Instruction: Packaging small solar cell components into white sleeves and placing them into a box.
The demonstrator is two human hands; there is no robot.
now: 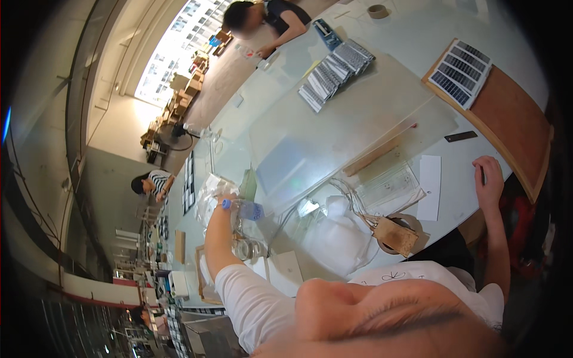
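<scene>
My left arm reaches out to the left across the table. My left hand (pixel 225 197) is at a crumpled clear plastic bag (pixel 207 190), its fingers mostly hidden. A clear plastic bottle (pixel 250 210) with a blue cap lies beside it, the cap overlapping my wrist. At the table's right edge, my right hand (pixel 490 176) is closed around a small dark stick-like thing (pixel 482 174), too small to name surely. A white card (pixel 429 187) lies left of that hand. Beyond it is a dark flat bar (pixel 460 136).
Nearby are a white plastic bag (pixel 340 241), a tape roll (pixel 388 246) under brown cardboard (pixel 396 236), and a clear sheet (pixel 334 125). Farther off lie silvery printed strips (pixel 336 70) and a reddish-brown board (pixel 513 122) bearing a printed sheet (pixel 462 71). A co-worker (pixel 283 18) is across the table.
</scene>
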